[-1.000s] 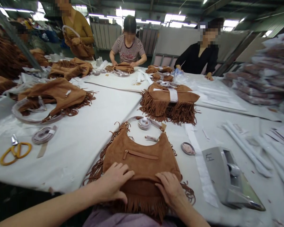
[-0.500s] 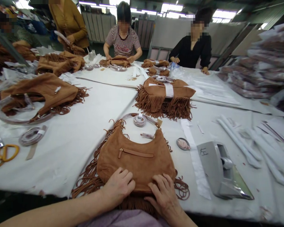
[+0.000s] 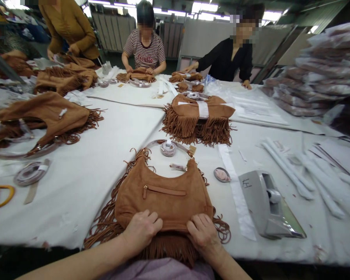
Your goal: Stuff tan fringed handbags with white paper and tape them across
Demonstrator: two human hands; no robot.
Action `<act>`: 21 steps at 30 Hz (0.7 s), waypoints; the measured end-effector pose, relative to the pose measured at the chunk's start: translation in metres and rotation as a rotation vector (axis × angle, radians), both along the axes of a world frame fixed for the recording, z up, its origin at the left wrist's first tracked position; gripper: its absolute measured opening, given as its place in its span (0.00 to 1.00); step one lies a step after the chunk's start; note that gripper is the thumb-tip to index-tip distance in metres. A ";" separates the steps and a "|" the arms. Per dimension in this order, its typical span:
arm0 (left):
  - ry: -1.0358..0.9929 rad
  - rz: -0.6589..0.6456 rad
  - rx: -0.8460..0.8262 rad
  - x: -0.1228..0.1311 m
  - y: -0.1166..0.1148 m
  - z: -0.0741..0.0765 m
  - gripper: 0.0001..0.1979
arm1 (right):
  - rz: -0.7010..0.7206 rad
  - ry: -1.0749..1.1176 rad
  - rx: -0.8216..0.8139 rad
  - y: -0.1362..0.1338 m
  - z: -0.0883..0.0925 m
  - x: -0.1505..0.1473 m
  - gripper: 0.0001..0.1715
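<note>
A brown suede handbag (image 3: 163, 200) with fringe and a zipped pocket lies before me at the table's front edge. My left hand (image 3: 144, 227) grips its bottom edge left of centre, fingers curled over the suede. Toward the right corner my right hand (image 3: 202, 233) holds the same edge, thumb hidden beneath. Fringe (image 3: 170, 247) hangs between the two hands, over the table edge. The wrapped strap arches beyond the bag, around a coiled strap (image 3: 168, 148) bound in white.
A tape dispenser (image 3: 268, 206), a small round dish (image 3: 222, 174) and a white strip (image 3: 239, 198) lie to the right. Beyond stands a banded fringed bag (image 3: 202, 112). Scissors (image 3: 1, 196), another coiled strap (image 3: 32, 172) and a bag (image 3: 58, 116) are left. Co-workers work across the table.
My right hand has closed more firmly over the bag's bottom edge, and more fringe shows between my hands. The view has shifted slightly. A co-worker in black has reached toward a bag.
</note>
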State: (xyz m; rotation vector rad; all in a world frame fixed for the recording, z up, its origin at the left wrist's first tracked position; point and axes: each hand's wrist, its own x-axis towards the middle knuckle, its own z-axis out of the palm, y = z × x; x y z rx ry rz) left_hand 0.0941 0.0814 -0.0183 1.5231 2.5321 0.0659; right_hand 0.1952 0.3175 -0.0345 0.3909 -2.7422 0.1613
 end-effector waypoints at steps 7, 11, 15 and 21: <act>0.075 0.141 0.051 -0.018 -0.036 -0.003 0.10 | 0.026 0.002 0.026 0.013 -0.009 -0.015 0.20; 0.135 0.144 0.071 -0.022 -0.054 -0.008 0.12 | 0.050 -0.005 -0.010 0.018 -0.013 -0.023 0.20; 0.086 0.189 0.011 -0.032 -0.048 -0.010 0.15 | 0.055 -0.025 -0.061 0.021 -0.015 -0.029 0.19; -0.193 0.219 -0.152 -0.067 -0.026 -0.002 0.20 | 0.033 -0.074 -0.140 0.026 -0.015 -0.038 0.19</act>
